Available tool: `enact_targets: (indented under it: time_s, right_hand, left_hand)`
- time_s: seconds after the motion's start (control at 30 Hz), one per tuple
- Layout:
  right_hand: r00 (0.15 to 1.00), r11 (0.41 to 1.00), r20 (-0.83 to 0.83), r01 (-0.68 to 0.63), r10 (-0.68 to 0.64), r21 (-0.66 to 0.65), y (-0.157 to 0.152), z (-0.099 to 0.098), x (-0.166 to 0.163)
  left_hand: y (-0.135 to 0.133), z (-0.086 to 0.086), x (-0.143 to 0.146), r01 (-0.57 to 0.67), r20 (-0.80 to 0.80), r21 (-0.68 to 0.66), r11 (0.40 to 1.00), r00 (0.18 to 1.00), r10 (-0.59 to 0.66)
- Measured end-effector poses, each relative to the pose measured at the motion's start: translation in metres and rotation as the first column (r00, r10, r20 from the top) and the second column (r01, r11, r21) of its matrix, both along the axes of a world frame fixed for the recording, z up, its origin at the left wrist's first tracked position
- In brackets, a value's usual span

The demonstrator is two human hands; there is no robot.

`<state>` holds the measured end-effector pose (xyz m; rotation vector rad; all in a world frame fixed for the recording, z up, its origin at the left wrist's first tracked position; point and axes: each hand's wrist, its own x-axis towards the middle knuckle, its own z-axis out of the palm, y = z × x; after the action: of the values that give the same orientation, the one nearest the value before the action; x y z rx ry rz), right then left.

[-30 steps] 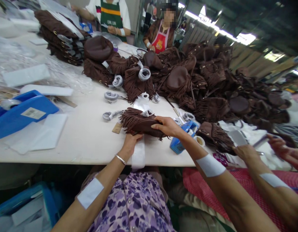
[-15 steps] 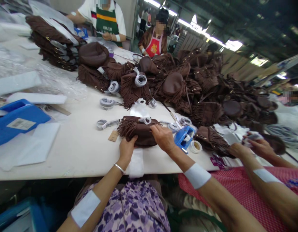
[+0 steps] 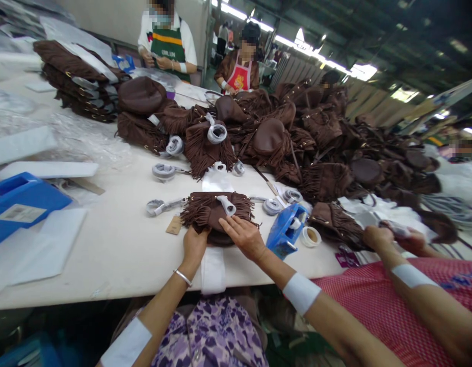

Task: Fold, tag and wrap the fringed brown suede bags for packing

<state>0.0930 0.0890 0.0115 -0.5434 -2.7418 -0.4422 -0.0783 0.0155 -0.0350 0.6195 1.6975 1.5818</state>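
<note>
A brown suede fringed bag (image 3: 215,209) lies flat on the white table (image 3: 117,244) right in front of me, fringe spread out, a white-wrapped strap end on top. My left hand (image 3: 193,243) rests on its lower left edge, fingers curled over the fringe. Over its lower right part my right hand (image 3: 241,235) lies flat with the fingers stretched out. A white strip (image 3: 213,270) hangs over the table edge below the bag. A small paper tag (image 3: 174,225) lies to the bag's left.
A blue tape dispenser (image 3: 285,229) and a tape roll (image 3: 310,236) stand just right of the bag. A big heap of brown fringed bags (image 3: 316,132) fills the far right. A blue tray (image 3: 18,206) sits left. A co-worker's hands (image 3: 392,237) work at right; two people stand opposite.
The bag has been turned and laid flat, fringe now facing up. My right hand went from gripping its far side to lying flat on it; my left stayed at its near edge.
</note>
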Motion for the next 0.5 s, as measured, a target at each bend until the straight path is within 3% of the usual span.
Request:
enact_targets:
  time_s: [0.2,0.5]
  right_hand:
    - [0.999,0.998,0.034,-0.001,0.003,-0.065,-0.007,-0.019,0.007]
    - [0.992,0.967,0.114,-0.026,0.056,-0.253,-0.015,-0.034,0.017]
  left_hand:
    - [-0.002,0.000,0.001,0.058,0.023,-0.031,0.998,0.998,-0.058]
    - [-0.004,-0.005,-0.004,0.151,0.207,-0.071,0.986,0.969,-0.134]
